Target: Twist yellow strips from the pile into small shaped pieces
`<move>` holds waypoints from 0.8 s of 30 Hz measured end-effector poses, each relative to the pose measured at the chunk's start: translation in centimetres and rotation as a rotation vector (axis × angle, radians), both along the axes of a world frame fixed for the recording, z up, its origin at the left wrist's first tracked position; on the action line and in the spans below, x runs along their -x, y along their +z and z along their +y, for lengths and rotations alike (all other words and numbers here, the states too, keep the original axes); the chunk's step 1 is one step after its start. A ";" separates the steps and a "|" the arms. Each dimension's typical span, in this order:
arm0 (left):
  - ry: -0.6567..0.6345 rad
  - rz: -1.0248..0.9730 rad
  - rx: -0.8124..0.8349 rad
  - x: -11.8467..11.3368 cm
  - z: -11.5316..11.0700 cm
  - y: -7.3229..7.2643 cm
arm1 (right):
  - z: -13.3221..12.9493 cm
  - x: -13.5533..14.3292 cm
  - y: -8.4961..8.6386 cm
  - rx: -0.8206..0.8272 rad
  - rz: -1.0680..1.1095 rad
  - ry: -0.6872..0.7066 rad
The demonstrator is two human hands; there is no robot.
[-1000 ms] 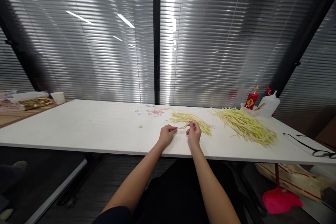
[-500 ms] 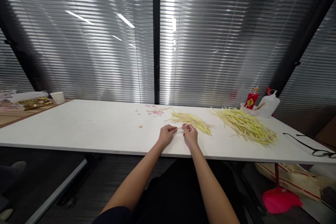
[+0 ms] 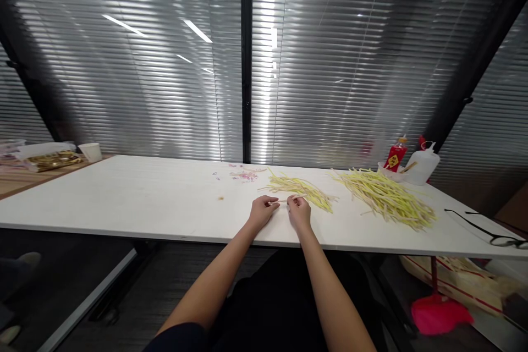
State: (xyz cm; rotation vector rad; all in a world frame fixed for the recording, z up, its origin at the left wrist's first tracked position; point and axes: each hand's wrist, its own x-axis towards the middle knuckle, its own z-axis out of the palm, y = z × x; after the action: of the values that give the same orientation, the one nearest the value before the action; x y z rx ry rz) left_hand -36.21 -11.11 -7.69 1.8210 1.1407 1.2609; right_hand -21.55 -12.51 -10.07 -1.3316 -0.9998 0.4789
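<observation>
- Hands: we see both above the near part of the white desk (image 3: 144, 198), a short gap between them.
- Left hand (image 3: 263, 212): fingers nearly closed, thumb and forefinger about one end of a thin pale strip (image 3: 282, 201).
- Right hand (image 3: 299, 213): fingers curled, fingertips pinched on the same strip. We cannot tell how firmly either hand grips.
- Strip: we find it running left to right across the gap between the hands; its finer detail is too small for us to read.
- Just beyond the right hand we note a small bundle of yellow-green and pale strands (image 3: 300, 185), lying loosely on the desk.
- Farther right, we record a larger strand pile (image 3: 388, 198), its strands running mostly from far left to near right.
- On the far side, left of the small bundle, we observe scattered small pink and purple pieces (image 3: 247, 176).
- Far right: we log a red bottle (image 3: 394, 158) beside a white squeeze bottle (image 3: 423, 166). Black-framed glasses (image 3: 504, 240) lie at the right end.
</observation>
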 end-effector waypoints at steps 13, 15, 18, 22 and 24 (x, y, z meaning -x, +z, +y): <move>-0.014 -0.221 0.105 0.1 0.7 -0.6 | -0.3 0.4 0.5 -0.099 0.140 0.190; -0.030 -0.303 0.149 0.1 0.6 -0.4 | -0.4 0.5 0.8 -0.117 0.159 0.250; -0.058 -0.449 0.234 0.3 0.6 -0.1 | -0.9 0.6 1.5 -0.168 0.134 0.310; -0.080 -0.557 0.290 0.6 0.4 0.3 | -1.6 0.7 2.2 -0.186 0.123 0.360; -0.087 -0.578 0.293 0.7 0.3 0.5 | -1.9 0.8 2.4 -0.169 0.143 0.405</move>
State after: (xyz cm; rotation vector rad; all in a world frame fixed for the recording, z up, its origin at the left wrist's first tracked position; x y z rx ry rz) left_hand -36.93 -10.83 -7.24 1.1675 0.8531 1.3625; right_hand -22.34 -14.36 -7.64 -0.9310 -1.1669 0.7662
